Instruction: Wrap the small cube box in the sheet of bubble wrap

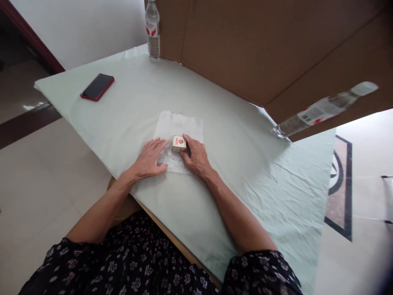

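Observation:
A small cream-coloured box (179, 143) with red print stands on a sheet of bubble wrap (176, 123), near the middle of that sheet. My right hand (196, 155) grips the box from its right side, thumb at the near end and fingers at the far end. On the other side, my left hand (149, 159) lies with fingers and thumb spread over the left edge of the bubble wrap, apart from the box. The sheet lies flat on a pale green cloth.
A pale green cloth (245, 164) covers the table. A phone in a red case (97, 87) lies at the far left. Two water bottles, one at the back (152, 32) and one at the right (319, 111), stand against a brown cardboard panel (233, 45).

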`<state>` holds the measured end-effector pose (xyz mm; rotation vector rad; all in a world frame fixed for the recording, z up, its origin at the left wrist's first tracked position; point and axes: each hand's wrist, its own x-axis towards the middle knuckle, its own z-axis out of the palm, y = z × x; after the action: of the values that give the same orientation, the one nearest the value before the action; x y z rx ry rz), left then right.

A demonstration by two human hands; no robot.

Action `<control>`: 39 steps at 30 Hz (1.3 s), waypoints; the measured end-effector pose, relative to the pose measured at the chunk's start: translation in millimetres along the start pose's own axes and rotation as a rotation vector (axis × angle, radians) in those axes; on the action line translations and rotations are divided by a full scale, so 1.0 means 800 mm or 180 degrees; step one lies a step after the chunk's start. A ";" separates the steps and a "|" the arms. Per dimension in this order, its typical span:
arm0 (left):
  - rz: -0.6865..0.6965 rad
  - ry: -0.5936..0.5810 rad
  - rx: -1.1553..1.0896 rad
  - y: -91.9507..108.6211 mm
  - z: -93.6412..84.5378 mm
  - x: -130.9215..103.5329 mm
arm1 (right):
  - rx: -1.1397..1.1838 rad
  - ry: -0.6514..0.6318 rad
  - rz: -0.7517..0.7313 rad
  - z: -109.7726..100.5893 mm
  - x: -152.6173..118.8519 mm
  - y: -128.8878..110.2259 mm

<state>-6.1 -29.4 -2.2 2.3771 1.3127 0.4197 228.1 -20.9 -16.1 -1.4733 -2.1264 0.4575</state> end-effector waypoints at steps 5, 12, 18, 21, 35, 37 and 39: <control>0.0409 0.0159 0.0260 0.017 -0.014 -0.025 | 0.0509 0.0262 -0.0071 0.000 -0.006 0.015; 0.0669 0.0177 0.0708 0.028 -0.018 -0.038 | 0.0713 0.0186 -0.0458 -0.056 -0.035 0.000; 0.0729 0.0676 0.0512 0.029 0.002 -0.022 | -0.0619 -0.0411 -0.0883 -0.044 -0.078 -0.033; 0.0619 0.0972 0.0274 0.031 0.005 -0.013 | -0.0973 -0.0211 -0.0812 -0.025 -0.078 -0.034; -0.0142 0.0417 -0.0822 0.040 -0.025 0.038 | 0.0864 0.0148 0.0208 -0.058 0.002 -0.010; -0.0434 0.0476 -0.1287 0.038 -0.025 0.048 | 0.1287 0.0024 0.0325 -0.058 0.012 -0.005; -0.0566 0.0622 -0.1615 0.036 -0.022 0.056 | 0.1594 -0.0040 0.0415 -0.055 0.020 -0.001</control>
<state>30.2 -1.4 30.1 1.8218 1.2974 0.8363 248.8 -6.6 23.8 -1.3137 -1.7536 0.9683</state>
